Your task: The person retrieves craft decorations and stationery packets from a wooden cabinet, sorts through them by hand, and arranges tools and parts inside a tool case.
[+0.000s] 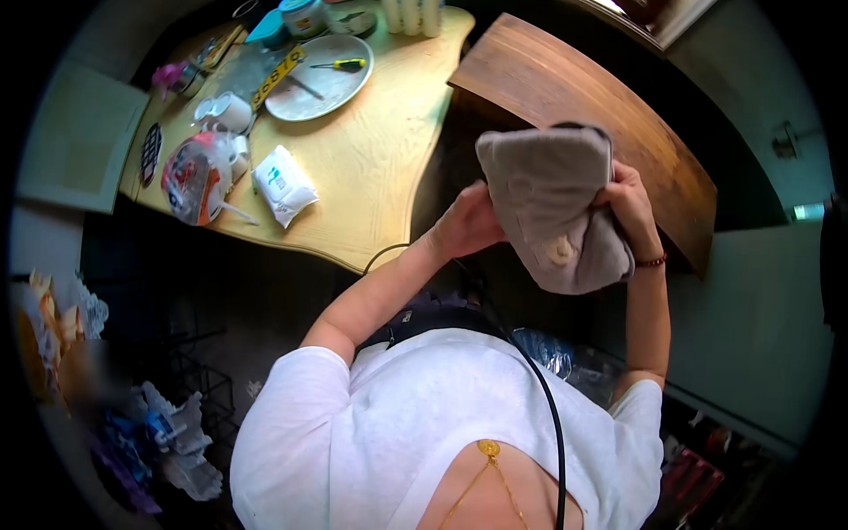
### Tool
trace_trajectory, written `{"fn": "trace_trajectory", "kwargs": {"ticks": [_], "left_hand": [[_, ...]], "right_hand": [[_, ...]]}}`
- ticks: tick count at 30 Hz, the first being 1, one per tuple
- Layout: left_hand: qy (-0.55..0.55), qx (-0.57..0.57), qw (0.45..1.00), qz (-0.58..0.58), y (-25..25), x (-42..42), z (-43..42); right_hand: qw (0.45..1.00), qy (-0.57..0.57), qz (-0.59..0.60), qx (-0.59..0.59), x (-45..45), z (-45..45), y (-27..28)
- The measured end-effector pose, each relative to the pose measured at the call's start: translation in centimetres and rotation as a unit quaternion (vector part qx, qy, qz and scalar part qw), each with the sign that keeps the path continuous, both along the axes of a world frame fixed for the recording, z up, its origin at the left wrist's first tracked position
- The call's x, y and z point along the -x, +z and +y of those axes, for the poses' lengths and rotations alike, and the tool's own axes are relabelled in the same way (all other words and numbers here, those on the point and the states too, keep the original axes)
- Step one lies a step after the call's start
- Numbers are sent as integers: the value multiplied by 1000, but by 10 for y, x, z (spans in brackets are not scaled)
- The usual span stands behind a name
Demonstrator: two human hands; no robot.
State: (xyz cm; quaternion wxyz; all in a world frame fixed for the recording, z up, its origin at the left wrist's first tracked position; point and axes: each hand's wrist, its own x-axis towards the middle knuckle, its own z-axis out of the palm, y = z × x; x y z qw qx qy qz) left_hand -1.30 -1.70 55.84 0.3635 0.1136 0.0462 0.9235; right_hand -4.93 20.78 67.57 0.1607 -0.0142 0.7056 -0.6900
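A grey, soft padded cloth item (549, 199), which looks like a folded plush pouch, is held up in front of me. It has a round seam mark and a small cream patch near its lower edge, and a dark opening or lining shows at its top. My right hand (629, 199) grips its right edge, thumb on the near face, a red bead bracelet at the wrist. At the left edge my left hand (468, 223) holds it, with the fingertips partly hidden behind the cloth.
A pale wooden table (380, 168) at left carries a wipes pack (284, 185), a plastic bag (196, 177), white cups (225, 113) and a plate (340, 97) with a screwdriver (349, 64). Right stands a brown wooden surface (539, 71). A black cable (543, 380) crosses my shirt.
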Motion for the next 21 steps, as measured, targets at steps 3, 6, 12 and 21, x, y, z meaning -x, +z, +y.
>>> {"fn": "trace_trajectory", "kwargs": {"ticks": [3, 6, 12, 21], "left_hand": [[103, 125, 979, 121, 39, 6, 24], [154, 231, 955, 104, 67, 14, 41], [59, 57, 996, -33, 91, 31, 41], [352, 317, 858, 196, 146, 36, -26]], "right_hand": [[996, -68, -3, 54, -6, 17, -1], [993, -70, 25, 95, -13, 23, 9], [917, -156, 86, 358, -47, 6, 13], [979, 165, -89, 87, -128, -11, -139]]}}
